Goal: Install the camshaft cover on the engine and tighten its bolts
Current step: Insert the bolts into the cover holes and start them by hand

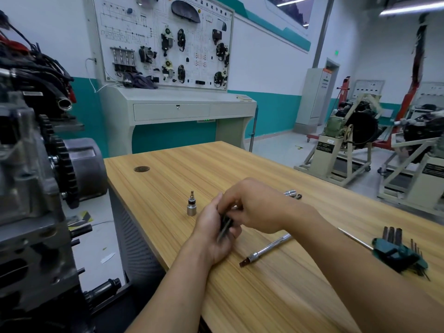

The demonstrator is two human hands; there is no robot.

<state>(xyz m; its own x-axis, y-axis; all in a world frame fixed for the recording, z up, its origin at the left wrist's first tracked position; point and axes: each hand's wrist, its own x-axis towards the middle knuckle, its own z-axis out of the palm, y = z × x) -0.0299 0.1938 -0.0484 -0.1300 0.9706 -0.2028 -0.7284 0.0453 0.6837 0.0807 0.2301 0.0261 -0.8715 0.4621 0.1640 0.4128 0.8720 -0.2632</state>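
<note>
Over the wooden table both my hands meet around a bunch of dark bolts. My left hand cups the bolts in its curled fingers. My right hand pinches at the top of the bunch from above. A bit socket stands upright on the table just left of my hands. A chrome extension bar lies below my right wrist. The engine with its toothed sprocket stands on a stand at the left. No camshaft cover is in view.
A green holder of hex keys lies at the right of the table, with a thin rod beside it. A socket and a small bolt lie behind my right hand. A training panel bench stands behind the table. Engine stands fill the right.
</note>
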